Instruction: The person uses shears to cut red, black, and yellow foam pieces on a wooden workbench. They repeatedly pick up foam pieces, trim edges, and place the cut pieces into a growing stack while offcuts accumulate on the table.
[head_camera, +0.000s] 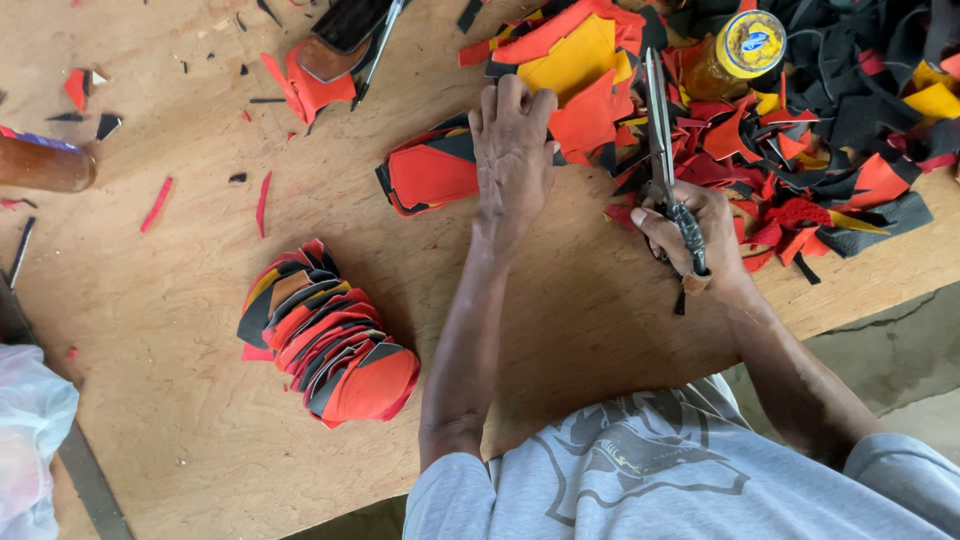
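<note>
Here, in the head view, the left hand (513, 150) lies flat, palm down and fingers stretched, pressing on a small stack of red and black cut pieces (432, 175) on the wooden table (190, 420); it grips nothing, only holds the stack down. Its fingertips reach the edge of the orange and yellow sheets (575, 70) that lie just beyond the stack.

The right hand (695, 230) is clenched around the dark handles of a pair of long scissors (662, 140) — the blades point away from the person, up across the scrap heap (820, 150), and look closed or nearly so. That heap of black, red and yellow offcuts fills the far right of the table, and a jar with a yellow lid (735, 55) lies among it.

Nearer the person, on the left, a fanned pile of finished red and black pieces (325, 335) sits well apart from both hands. Thin red and black slivers are scattered over the bare wood. At the far left edge lies a brown bottle (45, 165), and a white plastic bag (30, 430) shows at the lower left corner — partly cut off by the frame.
</note>
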